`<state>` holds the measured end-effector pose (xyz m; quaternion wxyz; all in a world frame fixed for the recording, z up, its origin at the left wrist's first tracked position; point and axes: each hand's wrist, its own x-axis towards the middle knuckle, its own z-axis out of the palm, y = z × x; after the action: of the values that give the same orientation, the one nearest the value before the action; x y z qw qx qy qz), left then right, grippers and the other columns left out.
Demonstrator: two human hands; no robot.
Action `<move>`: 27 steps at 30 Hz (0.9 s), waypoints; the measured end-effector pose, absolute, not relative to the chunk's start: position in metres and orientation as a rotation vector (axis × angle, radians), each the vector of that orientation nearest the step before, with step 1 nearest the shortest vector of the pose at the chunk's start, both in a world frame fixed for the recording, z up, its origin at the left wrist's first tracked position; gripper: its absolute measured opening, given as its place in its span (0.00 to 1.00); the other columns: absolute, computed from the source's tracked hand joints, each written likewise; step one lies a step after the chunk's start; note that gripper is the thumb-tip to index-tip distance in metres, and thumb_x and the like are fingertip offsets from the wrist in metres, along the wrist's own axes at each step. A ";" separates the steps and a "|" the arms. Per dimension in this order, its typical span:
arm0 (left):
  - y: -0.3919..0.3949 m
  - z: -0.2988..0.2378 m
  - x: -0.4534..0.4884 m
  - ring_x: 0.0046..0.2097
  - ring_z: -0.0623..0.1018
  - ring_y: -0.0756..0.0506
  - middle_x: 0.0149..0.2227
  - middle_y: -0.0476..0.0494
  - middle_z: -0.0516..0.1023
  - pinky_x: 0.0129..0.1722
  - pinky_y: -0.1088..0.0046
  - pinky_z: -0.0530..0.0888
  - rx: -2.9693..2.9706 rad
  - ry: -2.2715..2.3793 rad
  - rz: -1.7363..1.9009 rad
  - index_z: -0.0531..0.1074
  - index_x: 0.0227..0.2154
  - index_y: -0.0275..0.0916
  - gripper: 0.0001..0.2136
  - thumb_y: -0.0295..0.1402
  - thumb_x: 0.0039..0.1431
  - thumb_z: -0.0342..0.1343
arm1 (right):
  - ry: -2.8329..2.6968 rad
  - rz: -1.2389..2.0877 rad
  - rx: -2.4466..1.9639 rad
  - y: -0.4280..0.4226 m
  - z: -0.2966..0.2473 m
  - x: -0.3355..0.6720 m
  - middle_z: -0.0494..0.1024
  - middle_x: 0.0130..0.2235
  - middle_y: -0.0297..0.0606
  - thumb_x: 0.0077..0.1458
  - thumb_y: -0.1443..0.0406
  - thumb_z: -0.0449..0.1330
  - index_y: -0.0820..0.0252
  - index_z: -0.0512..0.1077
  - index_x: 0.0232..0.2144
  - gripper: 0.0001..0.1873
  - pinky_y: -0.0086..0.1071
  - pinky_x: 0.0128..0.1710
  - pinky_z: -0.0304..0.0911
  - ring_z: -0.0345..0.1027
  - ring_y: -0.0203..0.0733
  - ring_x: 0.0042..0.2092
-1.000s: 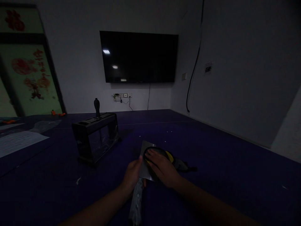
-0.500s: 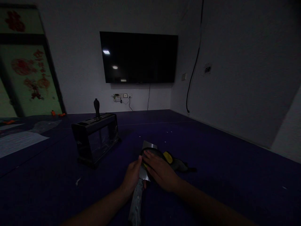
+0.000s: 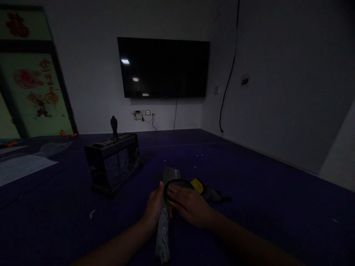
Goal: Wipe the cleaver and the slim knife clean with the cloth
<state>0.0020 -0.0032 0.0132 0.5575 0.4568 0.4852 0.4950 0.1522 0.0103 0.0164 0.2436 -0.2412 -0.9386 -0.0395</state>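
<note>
The room is dim. My left hand grips a cleaver by its pale patterned handle, with the wide grey blade pointing away from me. My right hand lies with curled fingers on a black-rimmed, yellow-lined round thing that rests against the blade. What that thing is I cannot make out. A dark strap or cloth trails from it to the right on the dark blue surface.
A black knife block with clear sides stands to the left, one dark handle sticking up from it. White papers lie at far left. A black TV hangs on the back wall, with sockets and cables below.
The blade has turned more edge-on and looks narrower. My right hand with the round thing has slid back along the blade toward the handle.
</note>
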 end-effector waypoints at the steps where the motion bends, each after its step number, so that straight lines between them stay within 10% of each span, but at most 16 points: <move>1: -0.003 0.013 0.002 0.10 0.64 0.49 0.07 0.49 0.64 0.12 0.75 0.59 1.071 1.151 1.160 0.70 0.26 0.33 0.36 0.66 0.38 0.38 | -2.585 -0.100 -0.623 0.009 0.018 0.152 0.62 0.56 0.48 0.55 0.68 0.47 0.66 0.59 0.54 0.23 0.39 0.55 0.53 0.51 0.43 0.58; 27: -0.003 0.013 0.000 0.10 0.63 0.49 0.07 0.48 0.63 0.13 0.75 0.60 0.995 1.171 1.184 0.69 0.20 0.34 0.36 0.66 0.39 0.34 | -2.539 -0.174 -0.524 0.008 0.016 0.153 0.66 0.53 0.49 0.49 0.70 0.48 0.67 0.64 0.49 0.23 0.40 0.50 0.59 0.57 0.45 0.56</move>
<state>-0.0005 -0.0030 0.0132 0.5654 0.4231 0.4978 0.5035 0.1533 0.0085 0.0156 0.2681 -0.1944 -0.9414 -0.0644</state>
